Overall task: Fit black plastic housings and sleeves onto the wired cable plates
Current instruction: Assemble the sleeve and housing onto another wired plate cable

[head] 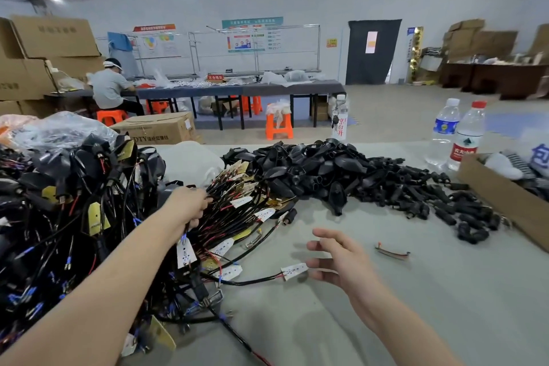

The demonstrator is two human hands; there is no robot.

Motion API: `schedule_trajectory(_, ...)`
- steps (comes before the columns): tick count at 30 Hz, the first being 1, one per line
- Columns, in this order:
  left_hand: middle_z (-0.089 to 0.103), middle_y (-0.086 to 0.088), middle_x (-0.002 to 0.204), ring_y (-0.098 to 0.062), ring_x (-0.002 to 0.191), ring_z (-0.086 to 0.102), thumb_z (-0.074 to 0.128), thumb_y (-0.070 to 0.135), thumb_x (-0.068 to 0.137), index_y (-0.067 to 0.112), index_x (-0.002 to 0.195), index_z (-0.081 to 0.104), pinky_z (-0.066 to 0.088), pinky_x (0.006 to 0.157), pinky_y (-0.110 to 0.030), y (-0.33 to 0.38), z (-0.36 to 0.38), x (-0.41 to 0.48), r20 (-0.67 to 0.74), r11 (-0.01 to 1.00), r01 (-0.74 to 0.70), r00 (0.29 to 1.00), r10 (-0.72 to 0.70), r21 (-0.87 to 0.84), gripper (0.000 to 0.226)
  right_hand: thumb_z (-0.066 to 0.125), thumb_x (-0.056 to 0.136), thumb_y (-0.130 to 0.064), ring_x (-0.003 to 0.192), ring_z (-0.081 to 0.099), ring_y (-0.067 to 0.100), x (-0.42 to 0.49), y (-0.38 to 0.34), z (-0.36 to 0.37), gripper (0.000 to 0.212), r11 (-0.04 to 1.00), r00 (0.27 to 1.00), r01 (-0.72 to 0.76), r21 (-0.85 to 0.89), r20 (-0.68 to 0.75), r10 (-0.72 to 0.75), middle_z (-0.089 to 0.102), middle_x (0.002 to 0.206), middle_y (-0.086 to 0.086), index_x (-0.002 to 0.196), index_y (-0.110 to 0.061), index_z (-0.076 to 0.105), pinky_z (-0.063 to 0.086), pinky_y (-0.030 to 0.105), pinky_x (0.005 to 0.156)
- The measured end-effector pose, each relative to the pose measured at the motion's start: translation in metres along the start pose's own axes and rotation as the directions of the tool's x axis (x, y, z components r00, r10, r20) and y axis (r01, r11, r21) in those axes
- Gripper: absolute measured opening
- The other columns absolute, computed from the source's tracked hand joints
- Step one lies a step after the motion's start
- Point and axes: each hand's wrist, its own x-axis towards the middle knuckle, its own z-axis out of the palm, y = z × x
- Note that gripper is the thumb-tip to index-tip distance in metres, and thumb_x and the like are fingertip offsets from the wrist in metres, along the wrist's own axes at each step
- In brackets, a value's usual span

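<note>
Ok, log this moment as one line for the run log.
left hand: grips bundle of wired plates | right hand: open, above table, near loose plate | housings pile: untouched

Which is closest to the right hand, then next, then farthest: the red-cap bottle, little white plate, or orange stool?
1. White plate, just beside the right hand.
2. Red-cap bottle, far right on the table.
3. Orange stool, on the floor beyond the table.
</note>
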Motion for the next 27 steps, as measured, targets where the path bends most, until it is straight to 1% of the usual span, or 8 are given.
schedule_trajectory(2, 0.045, -0.005, 0.059, -0.014, 0.036, 0.033, 0.043, 0.014, 0.101, -0.002, 0.096, 0.066, 0.022, 0.037, -0.015, -0.010, 0.005, -0.004, -0.019, 0.947, -0.103, 0.993, 0.114, 0.306, 0.029, 0.047, 0.099, -0.008, 0.064, 0.067, 0.016, 0.000, 0.000, -0.003, 0.023, 1.000, 1.000, 0.003, -0.002, -0.005, -0.003, 0.071, 0.097, 0.008, 0.109, -0.015, 0.067, 0.056, 0.026, 0.056)
schedule_trajectory(4, 0.058, -0.007, 0.061, -0.017, 0.043, 0.045, 0.046, 0.017, 0.098, -0.004, 0.093, 0.071, 0.032, 0.040, -0.019, -0.021, 0.009, -0.008, 0.094, 0.788, -0.181, 0.983, 0.156, 0.588, 0.033, 0.047, 0.099, -0.008, 0.064, 0.067, 0.016, 0.000, 0.000, -0.005, 0.023, 1.000, 1.000, 0.003, 0.001, -0.009, -0.003, 0.071, 0.096, 0.008, 0.108, -0.015, 0.067, 0.055, 0.025, 0.055)
schedule_trajectory(6, 0.065, -0.007, 0.065, -0.019, 0.049, 0.057, 0.047, 0.023, 0.097, 0.004, 0.088, 0.070, 0.044, 0.043, -0.022, -0.024, 0.009, -0.012, 0.167, 0.657, -0.185, 0.982, 0.091, 0.731, 0.031, 0.047, 0.100, -0.009, 0.064, 0.067, 0.016, -0.001, 0.001, -0.006, 0.023, 1.000, 1.000, 0.002, 0.005, -0.009, -0.002, 0.071, 0.096, 0.008, 0.108, -0.015, 0.067, 0.055, 0.026, 0.055)
schedule_trajectory(8, 0.069, -0.006, 0.075, -0.022, 0.062, 0.063, 0.046, 0.028, 0.096, 0.012, 0.087, 0.068, 0.053, 0.057, -0.026, -0.021, 0.010, -0.011, 0.128, 0.525, -0.205, 0.975, 0.180, 0.826, 0.029, 0.047, 0.100, -0.008, 0.065, 0.067, 0.017, -0.002, 0.003, -0.007, 0.023, 1.000, 1.000, 0.002, 0.001, -0.006, -0.002, 0.071, 0.096, 0.008, 0.109, -0.015, 0.066, 0.055, 0.026, 0.055)
schedule_trajectory(11, 0.069, -0.004, 0.108, -0.027, 0.094, 0.064, 0.042, 0.029, 0.098, 0.024, 0.114, 0.064, 0.054, 0.081, -0.036, -0.021, 0.015, -0.007, 0.084, 0.465, -0.248, 0.935, 0.345, 0.850, 0.028, 0.046, 0.099, -0.007, 0.064, 0.067, 0.017, -0.002, 0.005, -0.007, 0.024, 1.000, 1.000, -0.004, -0.006, -0.007, 0.004, 0.070, 0.096, 0.009, 0.110, -0.014, 0.066, 0.055, 0.026, 0.055)
schedule_trajectory(14, 0.057, -0.002, 0.134, -0.025, 0.117, 0.057, 0.034, 0.025, 0.103, 0.027, 0.136, 0.054, 0.051, 0.091, -0.040, -0.025, 0.024, -0.001, 0.151, 0.369, -0.289, 0.921, 0.359, 0.884, 0.038, 0.045, 0.099, -0.006, 0.063, 0.066, 0.017, -0.003, 0.004, -0.007, 0.024, 1.000, 1.000, -0.005, -0.006, -0.005, 0.005, 0.070, 0.097, 0.009, 0.110, -0.014, 0.066, 0.055, 0.026, 0.054)
schedule_trajectory(19, 0.052, -0.007, 0.134, -0.028, 0.123, 0.049, 0.030, 0.025, 0.106, 0.021, 0.138, 0.051, 0.050, 0.093, -0.045, -0.031, 0.039, 0.011, 0.215, 0.265, -0.340, 0.889, 0.405, 0.903, 0.039, 0.044, 0.100, -0.008, 0.066, 0.066, 0.017, -0.001, 0.001, -0.010, 0.025, 1.000, 1.000, -0.002, -0.016, 0.001, 0.002, 0.069, 0.100, 0.009, 0.111, -0.014, 0.064, 0.053, 0.024, 0.054)
schedule_trajectory(27, 0.043, -0.010, 0.134, -0.027, 0.127, 0.042, 0.047, 0.009, 0.096, 0.012, 0.131, 0.047, 0.047, 0.092, -0.038, -0.033, 0.060, 0.019, 0.141, -0.032, -0.139, 0.916, 0.375, 0.990, 0.035, 0.043, 0.101, -0.007, 0.068, 0.065, 0.019, 0.006, 0.002, -0.015, 0.024, 1.000, 1.000, -0.017, 0.004, -0.007, 0.017, 0.068, 0.097, 0.009, 0.112, -0.013, 0.064, 0.053, 0.024, 0.053)
